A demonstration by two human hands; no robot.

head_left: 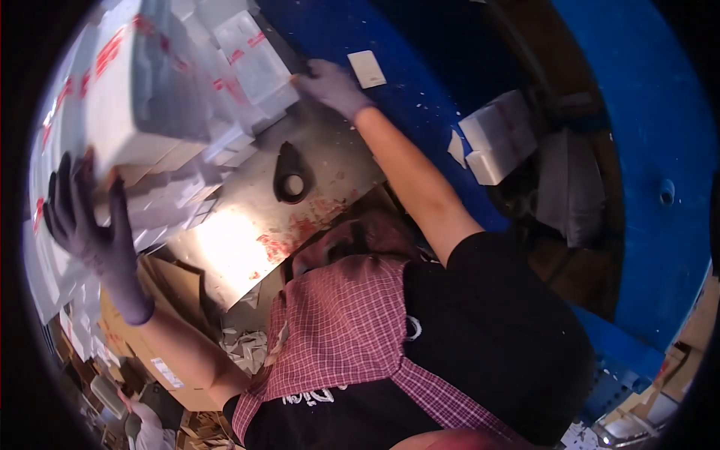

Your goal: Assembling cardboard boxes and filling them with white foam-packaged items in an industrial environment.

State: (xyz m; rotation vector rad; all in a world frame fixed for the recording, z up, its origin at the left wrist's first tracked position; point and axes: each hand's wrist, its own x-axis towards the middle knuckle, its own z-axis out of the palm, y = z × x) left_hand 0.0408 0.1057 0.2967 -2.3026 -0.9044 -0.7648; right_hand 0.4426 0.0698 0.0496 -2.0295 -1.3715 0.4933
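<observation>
A tall white wrapped bundle [112,82] with red print fills the upper left, blurred in places. My left hand [90,217], in a grey glove, is spread at its lower near edge, with fingertips touching or very close to it. Smaller white packages [251,56] with red marks are stacked to its right. At the right end of these packages is my right hand [334,86], also gloved, fingers apart and slightly bent, one fingertip against a package edge. Between my arms, a black teardrop-shaped tool [291,176] with a round hole lies on the metal table [315,135].
Red scraps [281,240] litter the table's near edge. An open cardboard box [169,337] stands below my left forearm. A white card [366,69] lies on the blue surface [420,97]. Further right are a white package [499,135] and a grey sack [570,187]. Another person [142,424] appears lower left.
</observation>
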